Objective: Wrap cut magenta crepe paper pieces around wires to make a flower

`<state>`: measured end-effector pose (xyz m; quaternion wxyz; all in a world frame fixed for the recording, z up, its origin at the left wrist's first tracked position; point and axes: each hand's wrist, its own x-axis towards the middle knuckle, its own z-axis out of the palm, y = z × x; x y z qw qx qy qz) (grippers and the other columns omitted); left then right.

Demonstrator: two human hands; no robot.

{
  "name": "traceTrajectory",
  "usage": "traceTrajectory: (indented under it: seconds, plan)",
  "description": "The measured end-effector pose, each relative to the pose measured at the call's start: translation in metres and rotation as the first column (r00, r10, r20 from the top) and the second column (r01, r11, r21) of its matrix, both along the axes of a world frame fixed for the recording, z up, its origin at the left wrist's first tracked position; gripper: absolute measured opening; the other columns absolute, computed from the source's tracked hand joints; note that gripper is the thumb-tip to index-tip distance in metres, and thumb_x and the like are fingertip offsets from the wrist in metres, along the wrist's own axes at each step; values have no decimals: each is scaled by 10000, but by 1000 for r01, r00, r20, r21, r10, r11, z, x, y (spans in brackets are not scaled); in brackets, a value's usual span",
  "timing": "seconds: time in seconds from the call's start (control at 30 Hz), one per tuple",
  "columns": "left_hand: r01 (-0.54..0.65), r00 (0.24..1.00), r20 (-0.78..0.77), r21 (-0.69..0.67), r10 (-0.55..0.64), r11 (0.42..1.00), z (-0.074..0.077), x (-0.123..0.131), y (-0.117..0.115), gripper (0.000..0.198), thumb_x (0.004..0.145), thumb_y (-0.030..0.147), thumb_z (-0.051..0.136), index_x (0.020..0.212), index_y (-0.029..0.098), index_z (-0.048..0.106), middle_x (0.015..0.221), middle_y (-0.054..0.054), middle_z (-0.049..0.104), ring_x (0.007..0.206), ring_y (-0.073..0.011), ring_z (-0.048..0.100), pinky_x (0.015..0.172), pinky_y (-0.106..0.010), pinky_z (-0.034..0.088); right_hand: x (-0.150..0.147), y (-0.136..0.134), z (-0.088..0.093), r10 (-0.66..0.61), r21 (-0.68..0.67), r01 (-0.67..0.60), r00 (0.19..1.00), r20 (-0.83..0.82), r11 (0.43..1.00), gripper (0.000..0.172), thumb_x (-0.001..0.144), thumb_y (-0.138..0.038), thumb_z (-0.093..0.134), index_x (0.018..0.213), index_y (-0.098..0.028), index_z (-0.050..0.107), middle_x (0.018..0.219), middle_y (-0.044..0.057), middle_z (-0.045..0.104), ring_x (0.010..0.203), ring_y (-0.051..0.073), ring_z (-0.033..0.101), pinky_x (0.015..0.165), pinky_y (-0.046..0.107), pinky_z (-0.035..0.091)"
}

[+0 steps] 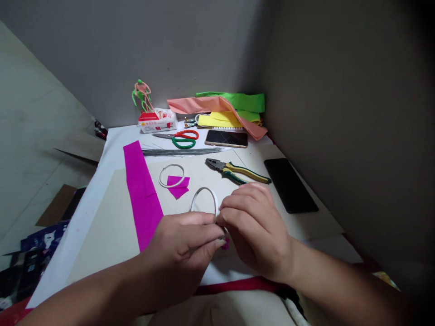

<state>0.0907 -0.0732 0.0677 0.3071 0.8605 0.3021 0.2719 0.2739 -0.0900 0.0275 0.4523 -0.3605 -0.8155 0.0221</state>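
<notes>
My left hand (185,242) and my right hand (256,228) meet near the front of the table, fingertips pinched close together. A thin white ring (204,189) stands up from between them, its lower part hidden behind my fingers. Just below the fingertips a small bit of magenta paper (225,244) peeks out. A second pale ring (163,183) lies farther off, partly over a cut magenta scrap (178,190). To its left stretches a long magenta crepe paper strip (141,190). Beyond my right hand rest pliers (224,170) with yellow-and-green handles.
Scissors (183,136) and a bundle of dark wires (176,152) lie farther back. Behind them are a phone (226,138), folded coloured paper (217,105) and a tissue pack (158,123) beside a twisted figure (142,96). A black slab (290,185) lies right, near the wall.
</notes>
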Motion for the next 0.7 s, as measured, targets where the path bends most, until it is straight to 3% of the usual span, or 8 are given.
traceTrajectory:
  seconds: [0.1,0.17,0.37,0.47,0.57,0.63,0.7]
  plan:
    - [1,1000,3,-22,-1,1000,1,0,-2,216,864,85,534,740,163,692,708,-17,660,606,-100,579,544,-182,446,-4,1,1,18,-45,-20,999,-45,999,131,862,-127,529,979,-183,545,959,93,574,900,224,511,796,413,438]
    - [-6,1000,30,-30,7,1000,1,1,-3,214,890,129,530,779,171,708,722,-26,680,609,-108,596,545,-184,465,-6,1,3,34,-154,-52,992,-120,987,102,869,-115,491,932,-189,523,934,85,534,893,215,496,771,388,447]
    - [-48,990,132,-14,49,999,-4,3,-5,189,884,196,584,770,190,735,701,-29,715,607,-126,639,573,-192,520,-10,-3,12,44,-422,-204,932,-359,883,114,930,-140,417,860,-203,483,862,43,491,837,175,489,736,323,448]
    - [-38,987,155,-64,48,997,-4,4,-4,193,879,186,587,760,186,739,715,-32,725,611,-130,650,574,-195,524,-12,-4,11,15,-542,-323,869,-495,776,136,953,-220,432,829,-200,483,829,27,481,764,151,479,683,288,438]
    - [-5,981,191,-146,33,989,-2,4,-2,194,876,159,587,751,165,734,702,-42,719,632,-143,658,589,-211,528,-13,0,6,-31,-608,-562,720,-694,560,137,946,-299,481,853,-200,474,746,-8,464,647,121,453,590,251,414]
    - [38,977,215,-195,5,980,1,3,-1,192,873,140,587,745,159,730,693,-40,708,630,-137,649,589,-211,519,-10,7,1,-112,-579,-672,604,-789,461,160,929,-325,513,844,-198,466,698,-28,439,598,109,434,558,238,404]
    - [101,974,223,-247,-44,964,4,1,-1,194,873,123,583,750,156,730,698,-36,696,612,-123,631,567,-203,499,-5,16,-2,-228,-564,-646,532,-816,514,192,907,-322,544,788,-193,467,714,-22,431,623,113,465,593,248,437]
